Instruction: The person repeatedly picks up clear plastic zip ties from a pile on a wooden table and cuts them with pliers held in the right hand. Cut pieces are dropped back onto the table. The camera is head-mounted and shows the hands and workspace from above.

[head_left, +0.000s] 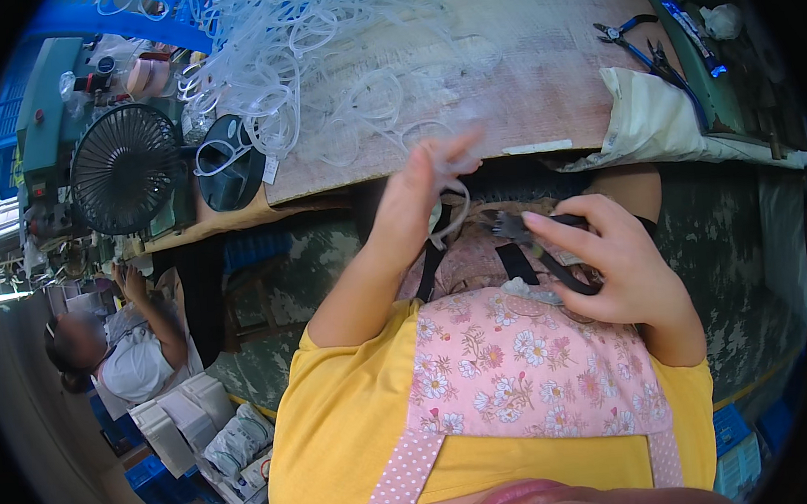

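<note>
My left hand [418, 191] is raised at the table's front edge, its fingers smeared by motion. A translucent plastic loop [461, 210] hangs from those fingers, its lower end over my lap. In my right hand [612, 262] is a pair of cutting pliers [552, 259] with dark handles, the jaws pointing left toward the loop. The fingers wrap the handles just above my pink flowered apron [521, 356]. Beyond the left hand, a large tangled heap of similar clear plastic loops [307, 36] covers the far left of the table, with a few strays nearer me.
A black fan [126, 167] stands left of the worn wooden table [521, 51]. At the right lie blue-handled pliers [636, 44], a blue wrapper [693, 36] and a white cloth bag [659, 116] over the edge. Another person [137, 351] sits at the left beside white boxes [187, 413].
</note>
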A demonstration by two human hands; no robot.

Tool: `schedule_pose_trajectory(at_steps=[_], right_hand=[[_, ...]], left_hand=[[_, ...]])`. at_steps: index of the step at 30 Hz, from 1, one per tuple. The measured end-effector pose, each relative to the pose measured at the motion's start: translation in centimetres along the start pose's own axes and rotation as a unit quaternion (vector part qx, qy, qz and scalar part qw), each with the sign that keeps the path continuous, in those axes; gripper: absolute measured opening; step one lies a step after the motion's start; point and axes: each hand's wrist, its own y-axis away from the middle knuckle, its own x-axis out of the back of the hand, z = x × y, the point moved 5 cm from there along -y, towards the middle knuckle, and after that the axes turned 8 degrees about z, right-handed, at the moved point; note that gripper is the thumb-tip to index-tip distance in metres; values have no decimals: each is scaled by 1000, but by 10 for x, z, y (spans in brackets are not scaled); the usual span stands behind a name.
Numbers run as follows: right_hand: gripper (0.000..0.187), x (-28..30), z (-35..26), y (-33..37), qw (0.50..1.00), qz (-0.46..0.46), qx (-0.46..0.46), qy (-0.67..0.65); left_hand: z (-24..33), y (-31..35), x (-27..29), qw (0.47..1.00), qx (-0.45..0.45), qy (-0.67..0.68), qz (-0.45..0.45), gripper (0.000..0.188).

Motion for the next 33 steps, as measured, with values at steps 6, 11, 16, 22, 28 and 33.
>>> schedule_pose_trajectory(at_steps=[6,11,16,22,28,33], right_hand=[[70,18,12,8,989,130,-54,-45],[71,-1,6,5,996,90,-5,-29],[73,-7,11,10,996,77,-19,-30],[73,-11,15,14,996,61,-27,-67],[86,-18,30,10,945,95,-154,-274],[88,-20,17,5,976,62,-113,-178]], left_hand=[[8,0,43,769,-253,-585,44,46],[11,-17,66,680,-233,-679,145,56],[-3,-6,42,591,-316,-741,32,52],[0,-37,63,724,-385,-570,42,40],[16,-45,44,926,-287,-104,220,70],[19,-32,-2,950,-43,305,44,70]])
